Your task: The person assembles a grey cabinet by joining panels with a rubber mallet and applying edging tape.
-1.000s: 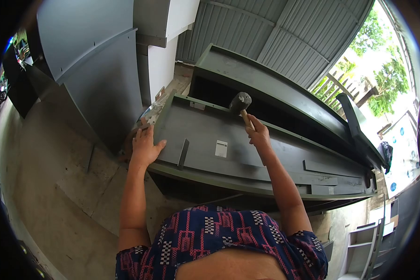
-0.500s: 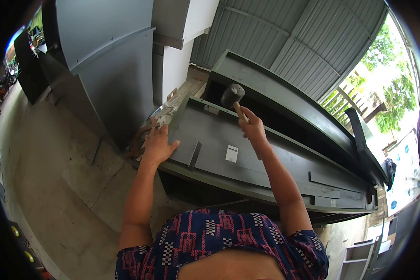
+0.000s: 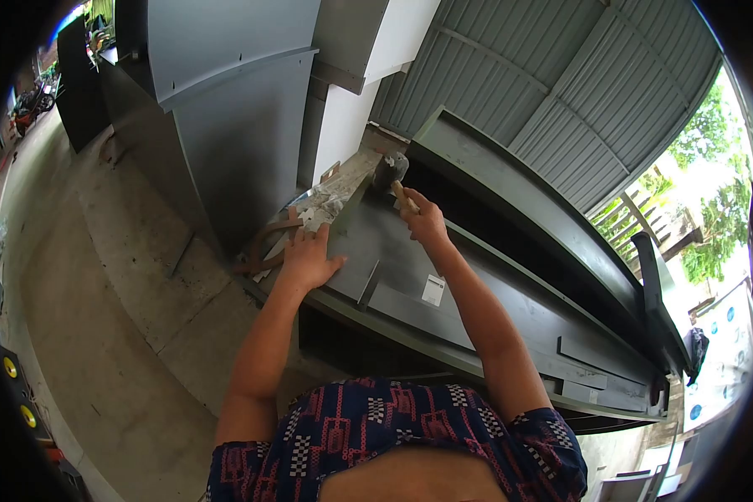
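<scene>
A mallet with a dark head [image 3: 391, 170] and a light wooden handle is in my right hand [image 3: 427, 222], its fingers wrapped round the handle. The mallet head is at the far left corner of a long dark metal cabinet [image 3: 494, 322] that lies flat. My left hand [image 3: 310, 260] rests with fingers spread on the cabinet's left end edge. On the cabinet's surface are a white label [image 3: 433, 289] and a thin metal strip [image 3: 369, 283] near my left hand.
Behind lies a second long dark metal cabinet [image 3: 510, 171]. Tall grey cabinets [image 3: 243, 125] stand at the left. Corrugated metal sheeting [image 3: 577, 92] rises at the back. A curved brown strip [image 3: 263, 243] lies beside the cabinet's left end, above the concrete floor [image 3: 142, 335].
My right hand and the mallet have moved left, to the cabinet's far left corner. The camera view has shifted, so the scene sits further right and lower. My left hand remains at the edge.
</scene>
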`<state>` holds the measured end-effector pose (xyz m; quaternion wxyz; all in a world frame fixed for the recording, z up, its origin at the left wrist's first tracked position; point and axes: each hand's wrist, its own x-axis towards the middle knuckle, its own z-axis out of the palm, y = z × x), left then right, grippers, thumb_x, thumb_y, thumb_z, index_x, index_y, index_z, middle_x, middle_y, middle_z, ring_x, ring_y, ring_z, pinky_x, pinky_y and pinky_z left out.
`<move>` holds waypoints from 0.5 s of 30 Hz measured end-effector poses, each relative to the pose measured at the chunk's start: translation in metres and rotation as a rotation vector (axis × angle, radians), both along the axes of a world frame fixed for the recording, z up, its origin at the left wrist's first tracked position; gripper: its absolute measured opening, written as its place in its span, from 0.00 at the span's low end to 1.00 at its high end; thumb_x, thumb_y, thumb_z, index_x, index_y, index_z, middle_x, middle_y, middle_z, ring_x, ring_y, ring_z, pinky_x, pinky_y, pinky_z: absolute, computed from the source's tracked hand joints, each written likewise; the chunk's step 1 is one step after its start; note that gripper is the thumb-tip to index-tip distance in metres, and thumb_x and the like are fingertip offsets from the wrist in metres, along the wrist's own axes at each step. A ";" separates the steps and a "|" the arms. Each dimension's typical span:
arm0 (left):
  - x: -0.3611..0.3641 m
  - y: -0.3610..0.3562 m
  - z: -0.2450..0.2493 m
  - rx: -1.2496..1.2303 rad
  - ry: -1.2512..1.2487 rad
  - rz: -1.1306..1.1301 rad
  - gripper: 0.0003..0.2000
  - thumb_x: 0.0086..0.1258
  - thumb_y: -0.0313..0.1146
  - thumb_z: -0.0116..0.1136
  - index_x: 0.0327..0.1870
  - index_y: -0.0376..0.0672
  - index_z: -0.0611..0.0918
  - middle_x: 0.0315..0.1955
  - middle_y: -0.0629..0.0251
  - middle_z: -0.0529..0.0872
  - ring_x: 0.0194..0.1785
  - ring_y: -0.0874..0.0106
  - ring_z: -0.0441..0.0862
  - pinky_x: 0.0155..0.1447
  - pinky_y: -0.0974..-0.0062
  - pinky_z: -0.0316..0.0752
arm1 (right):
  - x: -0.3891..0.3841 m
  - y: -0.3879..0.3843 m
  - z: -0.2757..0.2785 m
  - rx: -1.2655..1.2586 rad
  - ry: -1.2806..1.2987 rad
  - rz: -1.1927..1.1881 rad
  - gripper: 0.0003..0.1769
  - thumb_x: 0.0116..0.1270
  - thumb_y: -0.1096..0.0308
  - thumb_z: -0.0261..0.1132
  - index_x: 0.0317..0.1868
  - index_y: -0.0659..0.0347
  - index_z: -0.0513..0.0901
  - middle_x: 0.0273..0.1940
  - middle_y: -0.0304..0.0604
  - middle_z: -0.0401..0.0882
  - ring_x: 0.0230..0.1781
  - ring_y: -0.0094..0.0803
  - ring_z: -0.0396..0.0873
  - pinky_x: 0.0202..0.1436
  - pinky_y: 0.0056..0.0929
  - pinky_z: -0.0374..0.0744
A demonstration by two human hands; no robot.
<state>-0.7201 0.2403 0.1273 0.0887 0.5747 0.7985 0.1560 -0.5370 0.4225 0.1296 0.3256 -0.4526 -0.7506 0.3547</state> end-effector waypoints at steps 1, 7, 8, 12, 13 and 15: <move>0.000 0.000 0.000 0.000 -0.003 -0.001 0.40 0.62 0.53 0.60 0.71 0.41 0.61 0.68 0.45 0.65 0.74 0.47 0.56 0.73 0.51 0.54 | -0.001 0.001 -0.001 0.009 -0.006 0.000 0.28 0.59 0.65 0.66 0.62 0.41 0.76 0.34 0.45 0.84 0.21 0.32 0.81 0.32 0.33 0.78; -0.002 0.002 -0.005 0.017 0.011 -0.022 0.41 0.62 0.52 0.61 0.72 0.41 0.59 0.67 0.44 0.65 0.72 0.48 0.59 0.72 0.50 0.56 | 0.000 0.006 -0.009 0.005 -0.003 0.011 0.28 0.59 0.63 0.66 0.62 0.41 0.76 0.34 0.44 0.84 0.23 0.33 0.82 0.33 0.34 0.78; -0.003 0.002 -0.006 0.033 0.007 -0.014 0.41 0.62 0.52 0.61 0.72 0.40 0.59 0.66 0.44 0.68 0.71 0.49 0.60 0.72 0.51 0.56 | -0.002 0.010 -0.013 0.035 -0.024 0.001 0.28 0.59 0.63 0.66 0.62 0.41 0.76 0.34 0.44 0.84 0.22 0.32 0.81 0.33 0.34 0.78; -0.010 0.008 -0.024 0.126 0.056 -0.059 0.40 0.63 0.51 0.61 0.72 0.38 0.59 0.64 0.45 0.70 0.70 0.51 0.62 0.71 0.53 0.58 | 0.006 -0.007 -0.009 -0.041 0.035 -0.015 0.28 0.61 0.64 0.66 0.63 0.41 0.75 0.33 0.46 0.83 0.22 0.30 0.79 0.30 0.33 0.78; -0.012 0.011 -0.030 0.151 0.079 -0.085 0.40 0.63 0.51 0.61 0.72 0.39 0.59 0.64 0.45 0.70 0.70 0.51 0.63 0.71 0.54 0.59 | 0.013 -0.014 -0.009 -0.047 0.080 0.014 0.28 0.61 0.64 0.65 0.64 0.41 0.75 0.34 0.46 0.83 0.22 0.29 0.79 0.29 0.32 0.78; -0.009 0.007 -0.019 0.066 0.003 -0.035 0.41 0.63 0.50 0.61 0.73 0.39 0.57 0.65 0.45 0.69 0.69 0.51 0.64 0.70 0.55 0.60 | 0.030 -0.031 -0.005 -0.071 0.095 0.029 0.28 0.61 0.65 0.65 0.64 0.42 0.75 0.34 0.46 0.83 0.23 0.28 0.78 0.28 0.31 0.78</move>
